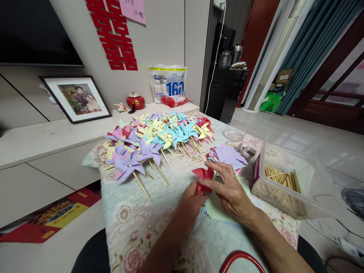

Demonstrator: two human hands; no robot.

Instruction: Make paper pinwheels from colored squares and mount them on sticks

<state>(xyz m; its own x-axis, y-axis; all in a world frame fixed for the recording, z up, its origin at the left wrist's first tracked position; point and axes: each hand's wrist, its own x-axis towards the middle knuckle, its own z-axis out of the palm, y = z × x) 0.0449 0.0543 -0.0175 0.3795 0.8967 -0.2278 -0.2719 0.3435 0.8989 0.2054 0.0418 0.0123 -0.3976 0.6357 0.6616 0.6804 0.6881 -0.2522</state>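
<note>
In front of me a red paper pinwheel [205, 173] is gripped in my left hand [190, 201], the fingers closed at its lower part. My right hand [231, 191] is on the pinwheel's right side, its thumb and fingers curled at the paper; part of the pinwheel is hidden behind them. Beneath the right hand is a stack of pale green paper [217, 208]. Just beyond it lies a pile of cut paper with a purple sheet [229, 155] on top. Finished purple pinwheels [127, 165] on wooden sticks lie to the left.
Many coloured pinwheels [167, 132] are heaped at the table's far side. At right a clear plastic box [280, 203] holds wooden sticks [280, 176]. A round clear lid [233, 134] sits behind the paper pile. A red curved handle [241, 254] shows at the near edge.
</note>
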